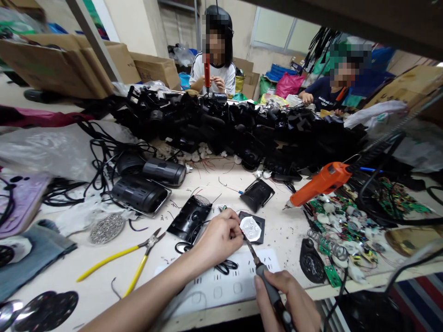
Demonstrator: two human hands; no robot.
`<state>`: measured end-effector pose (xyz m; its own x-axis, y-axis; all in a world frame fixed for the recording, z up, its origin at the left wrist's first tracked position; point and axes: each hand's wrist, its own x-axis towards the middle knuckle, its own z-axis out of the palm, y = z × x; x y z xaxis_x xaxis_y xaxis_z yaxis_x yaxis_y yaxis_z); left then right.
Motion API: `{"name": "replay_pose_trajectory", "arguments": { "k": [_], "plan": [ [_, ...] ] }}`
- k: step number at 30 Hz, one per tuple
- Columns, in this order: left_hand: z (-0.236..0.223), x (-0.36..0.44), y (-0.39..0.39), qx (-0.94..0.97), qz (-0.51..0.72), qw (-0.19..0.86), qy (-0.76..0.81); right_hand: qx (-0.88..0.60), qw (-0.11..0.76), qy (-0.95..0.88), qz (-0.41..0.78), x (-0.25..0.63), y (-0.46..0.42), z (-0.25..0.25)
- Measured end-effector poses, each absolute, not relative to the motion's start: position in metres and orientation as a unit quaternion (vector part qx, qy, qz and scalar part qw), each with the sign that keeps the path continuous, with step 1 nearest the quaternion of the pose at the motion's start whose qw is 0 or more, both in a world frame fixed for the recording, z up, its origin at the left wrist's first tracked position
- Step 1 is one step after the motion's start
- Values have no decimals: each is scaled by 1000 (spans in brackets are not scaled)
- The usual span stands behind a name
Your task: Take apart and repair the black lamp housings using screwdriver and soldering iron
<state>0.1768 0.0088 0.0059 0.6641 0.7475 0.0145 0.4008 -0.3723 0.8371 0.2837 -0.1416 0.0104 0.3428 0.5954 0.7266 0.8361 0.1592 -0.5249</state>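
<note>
In my right hand point(285, 295) is a soldering iron point(265, 272) with a grey grip. Its metal tip slants up and left to my left hand's fingertips. My left hand point(224, 233) is closed in a pinch; what sits between the fingers is too small to make out. Right beside those fingers lies a black square frame point(260, 240) with a white faceted disc point(250, 229) in it. Left of the hand rests an opened black housing point(190, 220) with thin wires. A white power strip point(224, 293) lies below both hands.
Yellow-handled cutters point(138, 253) lie open at left, near dark cylindrical housings point(141, 192). An orange electric screwdriver point(318, 184) hangs at right above a heap of circuit boards point(346, 221). Black parts point(224, 120) are piled along the back; two people sit beyond.
</note>
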Motion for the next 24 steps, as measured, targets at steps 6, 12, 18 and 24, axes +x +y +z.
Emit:
{"name": "replay_pose_trajectory", "arguments": {
  "k": [6, 12, 18, 24],
  "plan": [
    [7, 178, 10, 806, 196, 436, 350, -629, 519, -565, -130, 281, -137, 7],
    [7, 179, 11, 809, 198, 430, 349, -619, 521, -571, -135, 281, -135, 3],
    [9, 180, 11, 806, 195, 436, 350, -606, 526, -577, -154, 282, -132, -1],
    [11, 181, 10, 802, 182, 442, 357, -605, 535, -575, -134, 279, -132, -7]
  ]
}}
